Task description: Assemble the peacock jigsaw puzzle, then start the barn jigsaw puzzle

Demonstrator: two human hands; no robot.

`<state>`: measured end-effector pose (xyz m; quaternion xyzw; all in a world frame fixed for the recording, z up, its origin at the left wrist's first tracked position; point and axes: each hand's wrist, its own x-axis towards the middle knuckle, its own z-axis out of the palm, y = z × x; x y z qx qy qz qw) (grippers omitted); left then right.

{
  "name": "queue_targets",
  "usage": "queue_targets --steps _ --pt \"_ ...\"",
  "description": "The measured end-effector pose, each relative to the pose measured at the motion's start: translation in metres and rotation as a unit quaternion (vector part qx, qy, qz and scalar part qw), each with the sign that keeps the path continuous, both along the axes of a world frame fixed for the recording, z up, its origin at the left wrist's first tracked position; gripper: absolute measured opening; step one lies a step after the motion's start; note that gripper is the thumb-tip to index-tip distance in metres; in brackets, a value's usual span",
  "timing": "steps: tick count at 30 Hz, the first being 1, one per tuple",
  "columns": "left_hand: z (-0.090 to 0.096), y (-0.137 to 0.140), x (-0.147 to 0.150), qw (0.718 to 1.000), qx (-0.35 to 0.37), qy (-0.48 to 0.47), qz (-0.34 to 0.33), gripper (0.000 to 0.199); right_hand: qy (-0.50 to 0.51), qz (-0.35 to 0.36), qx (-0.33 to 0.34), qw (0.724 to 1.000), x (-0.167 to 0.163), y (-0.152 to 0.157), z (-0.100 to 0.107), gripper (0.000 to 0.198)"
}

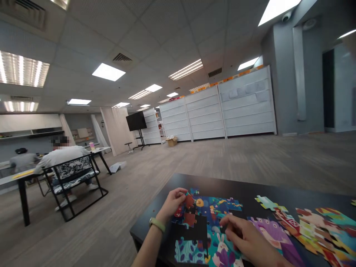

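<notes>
My left hand (172, 203), with a pale green band on its wrist, pinches a reddish-brown puzzle piece (189, 200) at the upper left of a partly joined jigsaw puzzle (214, 211). More red and brown pieces (189, 220) lie just below those fingers. Over the joined blue section hovers my right hand (241, 234), loosely curled, thumb and index finger apart and nothing visible between them. Under it the picture shows a white rabbit (221, 243) and purple leaves. A separate teal leaf-patterned section (189, 251) lies at the near left.
The dark table (155, 222) also holds a purple puzzle section (274, 235), a light green-blue piece (267, 203) and a colourful joined section (328, 230) on the right. Left across the carpet, a person (65, 152) sits on a black-framed chair (75, 172) at another table.
</notes>
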<state>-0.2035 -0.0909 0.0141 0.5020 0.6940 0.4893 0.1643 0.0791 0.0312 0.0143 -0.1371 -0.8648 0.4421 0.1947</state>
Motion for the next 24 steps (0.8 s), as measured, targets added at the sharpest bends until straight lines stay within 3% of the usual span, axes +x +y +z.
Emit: queue_targets --steps 11,24 --pt "0.014 0.010 -0.012 0.993 -0.053 0.101 -0.028 0.030 -0.004 -0.004 0.004 1.000 0.000 0.002 0.000 0.022" --pt "0.011 0.015 -0.006 0.984 -0.084 0.153 -0.031 0.025 -0.009 0.002 -0.004 1.000 0.001 0.002 -0.001 0.024"
